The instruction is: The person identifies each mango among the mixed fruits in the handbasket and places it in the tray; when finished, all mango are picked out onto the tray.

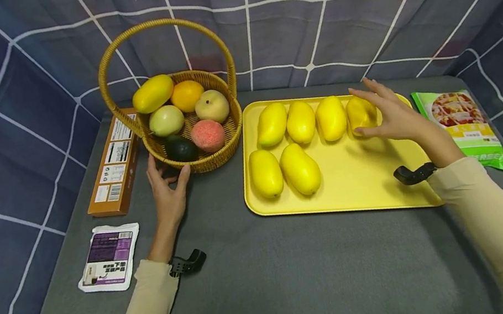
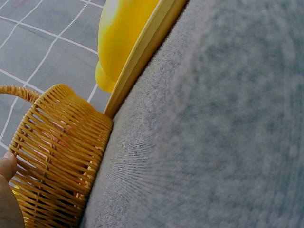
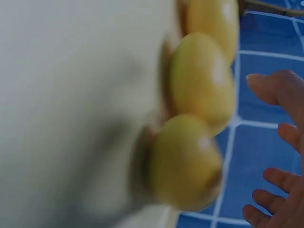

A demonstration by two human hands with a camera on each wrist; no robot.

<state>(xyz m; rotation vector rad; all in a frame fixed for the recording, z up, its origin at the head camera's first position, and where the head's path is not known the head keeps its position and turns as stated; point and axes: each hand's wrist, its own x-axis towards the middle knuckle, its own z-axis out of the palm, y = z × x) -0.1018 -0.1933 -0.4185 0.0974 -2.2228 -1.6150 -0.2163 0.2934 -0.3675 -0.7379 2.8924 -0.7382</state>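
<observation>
A wicker basket with a tall looped handle stands at the back left, holding several pieces of fruit, among them a pink peach and a dark green avocado. My left hand rests against its near left side, thumb at the weave, which the left wrist view also shows. On the yellow tray lie several yellow mangoes in two rows. Over the rightmost mango in the back row, my right hand hovers with fingers spread; in the right wrist view the fingers show apart from the mangoes.
An orange-brown box lies left of the basket, with a white and purple pouch nearer the front. Right of the tray lies a green packet. A dark checked curtain surrounds the back and sides of the table.
</observation>
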